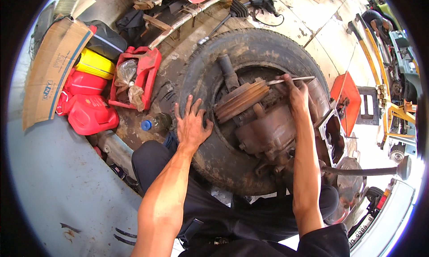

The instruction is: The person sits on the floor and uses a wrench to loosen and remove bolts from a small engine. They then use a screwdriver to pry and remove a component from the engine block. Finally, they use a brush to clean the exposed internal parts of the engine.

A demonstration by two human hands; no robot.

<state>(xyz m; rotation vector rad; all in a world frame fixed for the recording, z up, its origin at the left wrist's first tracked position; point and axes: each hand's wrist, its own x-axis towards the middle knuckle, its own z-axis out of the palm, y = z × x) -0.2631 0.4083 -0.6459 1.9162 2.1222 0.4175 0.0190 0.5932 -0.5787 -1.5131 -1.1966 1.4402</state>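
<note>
My left hand (191,125) lies with its fingers spread on the sidewall of a large black tire (210,161). In the tire's hollow sits a rusty, greasy gearbox-like housing (270,127). Across its upper left is a grooved brown drum (242,100), with a dark upright tube (229,73) just beyond it. My right hand (296,94) is closed around a thin, pale metal rod (278,82) that lies almost level. One end of the rod reaches the drum's right edge; the other sticks out past my knuckles. My fingers hide the rod's middle.
Red jerrycans (91,114), a red cut-open canister (153,73) with plastic bags and a blue-capped bottle (154,123) stand left. A long-handled lever (223,22) lies beyond the tire. To the right are an orange-red container (346,98), an open metal casing (333,134) and a yellow frame (397,111).
</note>
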